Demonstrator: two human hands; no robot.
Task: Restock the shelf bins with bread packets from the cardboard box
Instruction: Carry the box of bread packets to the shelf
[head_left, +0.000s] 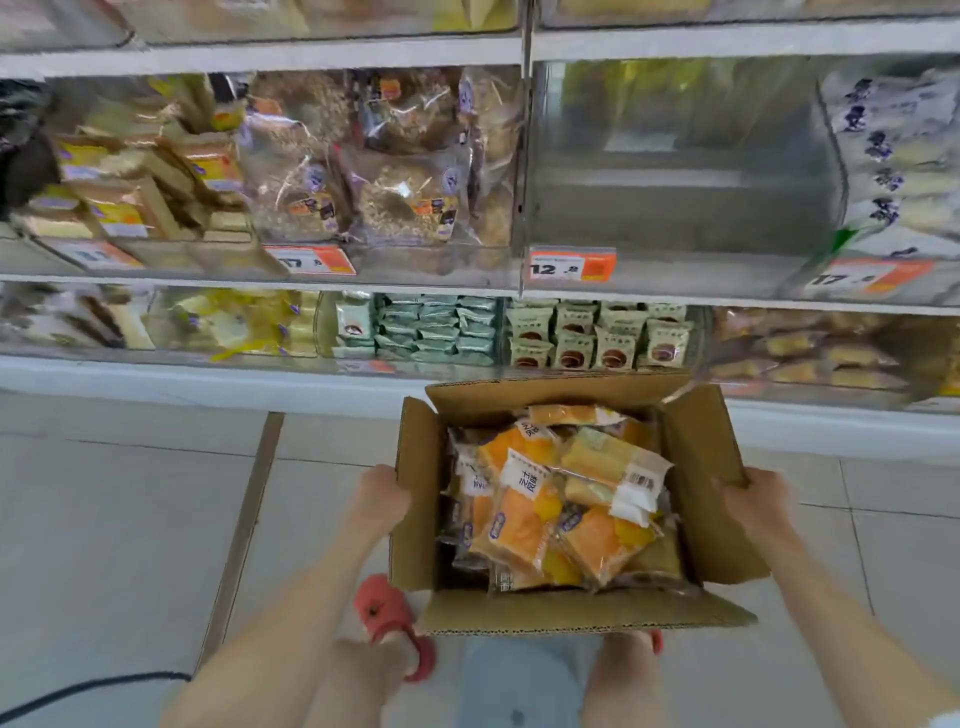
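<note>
Both hands (382, 496) (756, 501) grip the cardboard box (696, 457) sides; the empty bin (675, 171) (price tag 12) lies straight above, bread packets (524, 519) between.

Tiled floor (130, 519) w/ black cable (78, 693); shelf bins (675, 182) w/ wrapped bread pkts (363, 197).

The left hand (382, 496) and right hand (761, 499) grip opposite side flaps of an open cardboard box (696, 457) full of orange bread packets (519, 525), below a clear shelf bin (675, 208).
</note>
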